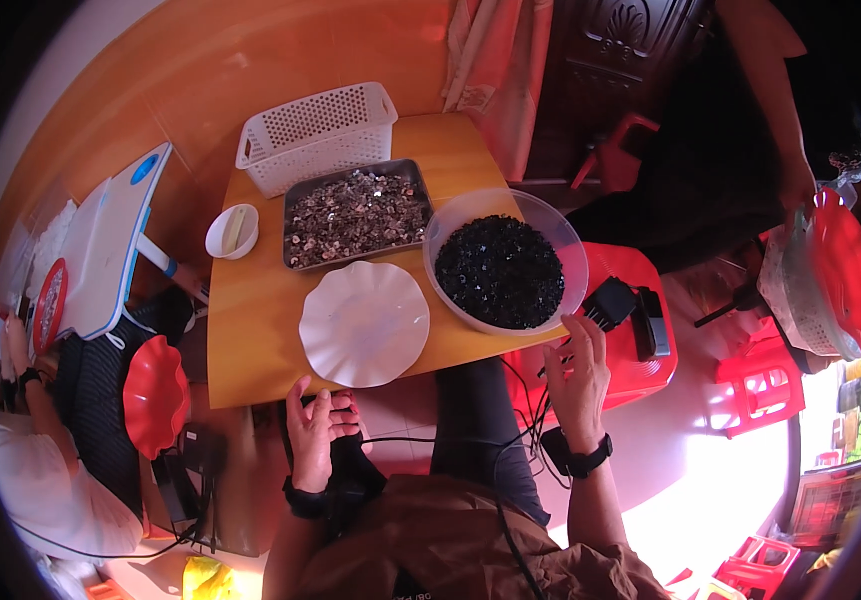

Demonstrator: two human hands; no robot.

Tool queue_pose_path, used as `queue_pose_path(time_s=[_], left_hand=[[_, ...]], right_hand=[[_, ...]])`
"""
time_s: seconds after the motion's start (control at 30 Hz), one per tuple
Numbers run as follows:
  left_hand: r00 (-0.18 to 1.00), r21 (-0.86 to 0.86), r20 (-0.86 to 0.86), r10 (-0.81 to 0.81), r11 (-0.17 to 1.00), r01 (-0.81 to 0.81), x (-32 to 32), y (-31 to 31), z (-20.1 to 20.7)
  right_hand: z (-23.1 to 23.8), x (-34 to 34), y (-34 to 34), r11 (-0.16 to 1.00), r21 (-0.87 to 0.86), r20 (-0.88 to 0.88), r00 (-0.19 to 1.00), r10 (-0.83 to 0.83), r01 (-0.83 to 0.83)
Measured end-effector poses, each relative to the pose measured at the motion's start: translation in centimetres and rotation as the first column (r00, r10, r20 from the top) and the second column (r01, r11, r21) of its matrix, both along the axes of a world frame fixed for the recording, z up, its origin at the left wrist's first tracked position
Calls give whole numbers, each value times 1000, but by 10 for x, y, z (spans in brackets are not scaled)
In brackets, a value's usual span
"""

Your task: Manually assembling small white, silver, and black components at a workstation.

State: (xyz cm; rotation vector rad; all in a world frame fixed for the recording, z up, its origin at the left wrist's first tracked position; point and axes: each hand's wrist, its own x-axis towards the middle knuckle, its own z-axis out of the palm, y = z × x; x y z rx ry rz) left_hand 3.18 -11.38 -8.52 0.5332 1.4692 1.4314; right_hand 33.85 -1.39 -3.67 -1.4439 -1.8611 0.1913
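My left hand (pixel 320 430) hovers at the table's front edge, just below a white wavy-rimmed plate (pixel 364 324). Its fingers are loosely bent and apart, with nothing held. My right hand (pixel 582 375) is raised beside a translucent round bowl (pixel 576 265), fingers stretched and nothing in them. Small black pieces (pixel 500 272) fill much of that bowl; I cannot make out their kind. Behind the plate lies a dark rectangular tray (pixel 295 262), full of small brownish and shiny pieces (pixel 360 215), too small to name.
A white perforated basket (pixel 318 140) and a small white bowl (pixel 233 232) stand on the wooden table (pixel 260 345). To the right, black adapters (pixel 630 310) lie on a red stool (pixel 610 372). Cables hang near my right wrist. People sit left and right, with red plates (pixel 156 395) near them.
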Motion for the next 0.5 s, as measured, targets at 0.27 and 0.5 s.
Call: queue_pose_path(time_s=[0.27, 0.5], left_hand=[[999, -43, -29, 25, 999, -26, -2, 31, -6], [998, 2, -47, 44, 999, -44, -5, 33, -9]], right_hand=[[-38, 12, 63, 967, -236, -584, 781, -222, 98], [-41, 11, 68, 968, -249, -550, 820, -159, 21]])
